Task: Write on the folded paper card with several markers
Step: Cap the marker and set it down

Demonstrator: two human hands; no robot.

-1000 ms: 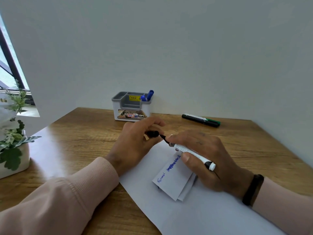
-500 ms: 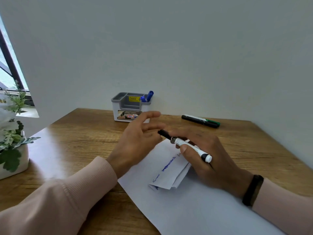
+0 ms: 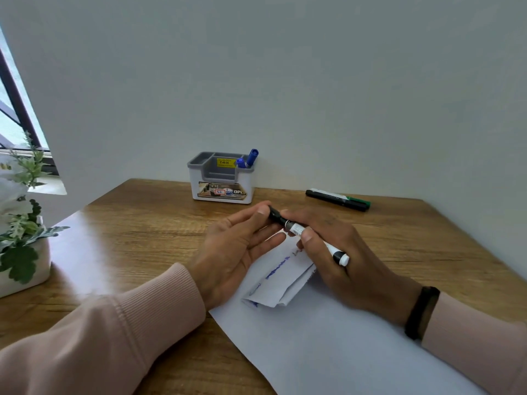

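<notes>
The folded white paper card [image 3: 281,279] lies on a large white sheet [image 3: 328,343], with blue writing across its top face. My right hand [image 3: 353,260] is closed around a black-and-white marker [image 3: 296,230] just above the card's far end, black cap pointing up and left. My left hand [image 3: 231,252] is beside it with palm turned inward and fingers spread. Its index fingertip touches the capped end of the marker. The card's right edge is hidden under my right hand.
A grey-and-white desk organizer [image 3: 221,181] stands at the back by the wall and holds blue markers [image 3: 250,158]. A black marker and a green one [image 3: 338,199] lie to its right. A potted plant [image 3: 20,240] sits at the wooden table's left edge.
The black cap, held apart in my left hand a second ago, now sits on the marker. My left hand has spread its fingers, and the marker has lifted off the card.
</notes>
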